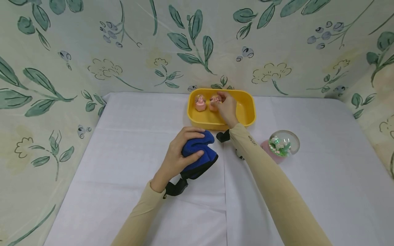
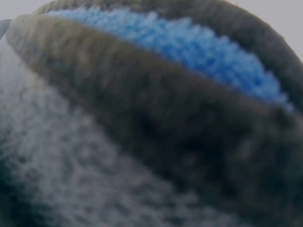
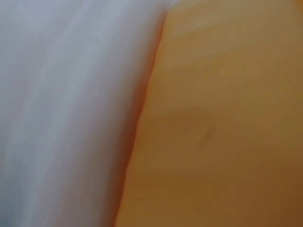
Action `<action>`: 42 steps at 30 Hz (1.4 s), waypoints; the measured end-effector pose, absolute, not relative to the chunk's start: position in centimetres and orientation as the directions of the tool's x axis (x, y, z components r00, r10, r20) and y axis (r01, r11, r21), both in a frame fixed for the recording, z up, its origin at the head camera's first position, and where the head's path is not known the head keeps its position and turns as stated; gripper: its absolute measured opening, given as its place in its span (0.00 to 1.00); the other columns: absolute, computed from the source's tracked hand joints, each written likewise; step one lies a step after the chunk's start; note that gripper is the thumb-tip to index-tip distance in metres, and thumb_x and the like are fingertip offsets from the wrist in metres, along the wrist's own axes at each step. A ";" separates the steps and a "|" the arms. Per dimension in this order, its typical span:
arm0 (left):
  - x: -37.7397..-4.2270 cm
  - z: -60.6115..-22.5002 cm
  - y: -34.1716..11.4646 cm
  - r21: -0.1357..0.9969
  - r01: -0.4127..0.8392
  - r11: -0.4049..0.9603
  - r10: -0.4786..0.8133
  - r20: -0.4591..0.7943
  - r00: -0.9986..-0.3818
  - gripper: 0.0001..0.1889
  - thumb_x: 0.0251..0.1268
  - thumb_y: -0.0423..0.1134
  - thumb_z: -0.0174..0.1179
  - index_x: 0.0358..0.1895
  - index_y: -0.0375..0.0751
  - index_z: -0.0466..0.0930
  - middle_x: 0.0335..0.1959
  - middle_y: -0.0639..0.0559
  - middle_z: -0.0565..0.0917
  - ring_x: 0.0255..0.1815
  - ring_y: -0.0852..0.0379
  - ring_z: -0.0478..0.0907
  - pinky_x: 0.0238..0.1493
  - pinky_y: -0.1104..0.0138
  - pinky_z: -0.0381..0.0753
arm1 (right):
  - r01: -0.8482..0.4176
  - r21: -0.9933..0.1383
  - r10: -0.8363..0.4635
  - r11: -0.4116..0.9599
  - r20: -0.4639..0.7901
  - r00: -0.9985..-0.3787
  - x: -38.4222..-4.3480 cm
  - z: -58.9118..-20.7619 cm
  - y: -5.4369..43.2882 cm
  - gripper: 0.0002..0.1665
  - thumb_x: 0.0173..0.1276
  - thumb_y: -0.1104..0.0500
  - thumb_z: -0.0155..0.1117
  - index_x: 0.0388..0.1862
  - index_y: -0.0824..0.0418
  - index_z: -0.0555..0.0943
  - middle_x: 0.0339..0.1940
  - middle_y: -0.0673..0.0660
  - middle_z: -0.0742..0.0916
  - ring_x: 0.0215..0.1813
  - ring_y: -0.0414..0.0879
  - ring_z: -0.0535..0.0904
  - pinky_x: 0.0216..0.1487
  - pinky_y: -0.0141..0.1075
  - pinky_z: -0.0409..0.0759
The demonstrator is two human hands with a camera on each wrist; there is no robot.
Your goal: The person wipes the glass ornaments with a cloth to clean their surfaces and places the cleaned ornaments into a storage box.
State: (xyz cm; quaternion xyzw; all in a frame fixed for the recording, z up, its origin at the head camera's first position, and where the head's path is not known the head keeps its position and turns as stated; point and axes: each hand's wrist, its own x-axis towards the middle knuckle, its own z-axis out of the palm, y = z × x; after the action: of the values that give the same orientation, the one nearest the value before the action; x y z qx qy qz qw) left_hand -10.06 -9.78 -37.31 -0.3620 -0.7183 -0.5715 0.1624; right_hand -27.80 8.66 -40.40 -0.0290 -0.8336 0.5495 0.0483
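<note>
My left hand (image 1: 179, 150) grips a folded blue cloth (image 1: 197, 159) with a dark edge, held over the table just in front of the tray. Up close in the left wrist view, the cloth (image 2: 199, 45) shows blue pile between dark borders, with a grey face below. At the yellow tray (image 1: 251, 118), my right hand (image 1: 228, 110) reaches inside and pinches a small pink snow globe (image 1: 215, 99). A second small pink snow globe (image 1: 200, 103) stands to its left in the tray. The right wrist view is filled mostly by the tray's yellow wall (image 3: 213, 118).
A larger snow globe (image 1: 280, 145) with a pink base and green and white figures lies tilted to the right of the right forearm. White cloth (image 1: 138, 119) covers the table. Behind it hangs a leaf-patterned curtain (image 1: 123, 51).
</note>
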 end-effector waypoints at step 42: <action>-10.0 -37.7 -9.7 0.717 0.690 0.101 0.353 0.623 -0.699 0.22 0.68 0.53 0.57 0.53 0.40 0.73 0.58 0.44 0.74 0.59 0.47 0.71 0.60 0.55 0.71 | 0.046 -0.906 0.128 0.421 0.008 -0.992 -26.7 -38.9 9.6 0.31 0.68 0.59 0.64 0.67 0.63 0.68 0.65 0.59 0.75 0.65 0.50 0.70 0.65 0.35 0.67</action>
State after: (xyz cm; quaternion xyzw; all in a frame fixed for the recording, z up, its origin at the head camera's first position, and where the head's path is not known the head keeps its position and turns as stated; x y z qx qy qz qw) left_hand -9.97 -9.73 -37.73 -0.3586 -0.7269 -0.5665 0.1488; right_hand -26.72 9.63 -38.87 -0.0517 -0.8421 0.5355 0.0379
